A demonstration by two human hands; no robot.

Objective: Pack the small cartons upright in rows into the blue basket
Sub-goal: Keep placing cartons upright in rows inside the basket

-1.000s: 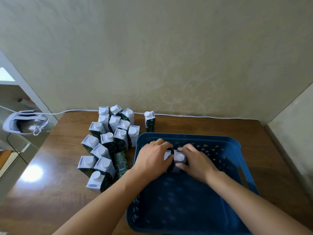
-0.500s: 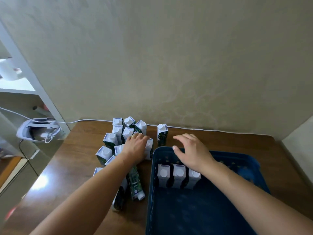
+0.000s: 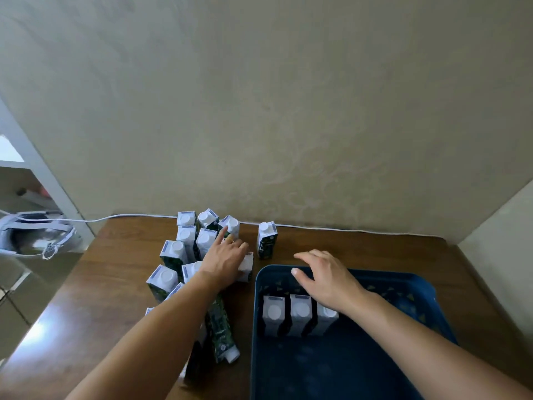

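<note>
A blue basket (image 3: 415, 287) sits on the right of the wooden table. Three small white-topped cartons (image 3: 300, 313) stand upright in a row at its far left corner. To the left of the basket stands a cluster of several cartons (image 3: 184, 246); one carton (image 3: 222, 333) lies on its side and a single carton (image 3: 266, 239) stands apart near the wall. My left hand (image 3: 226, 261) rests on the cluster, fingers over a carton (image 3: 245, 265) beside the basket. My right hand (image 3: 326, 277) hovers with relaxed fingers over the basket's far rim, holding nothing.
A white cable (image 3: 331, 228) runs along the wall at the table's back edge. A white headset (image 3: 34, 238) lies off the table's left side, below a shelf. The wall closes in behind and at the right.
Both hands left the cartons in the basket. My left hand moved to the carton cluster and settled over a carton; my right hand rose toward the basket's far rim. The view shifted.
</note>
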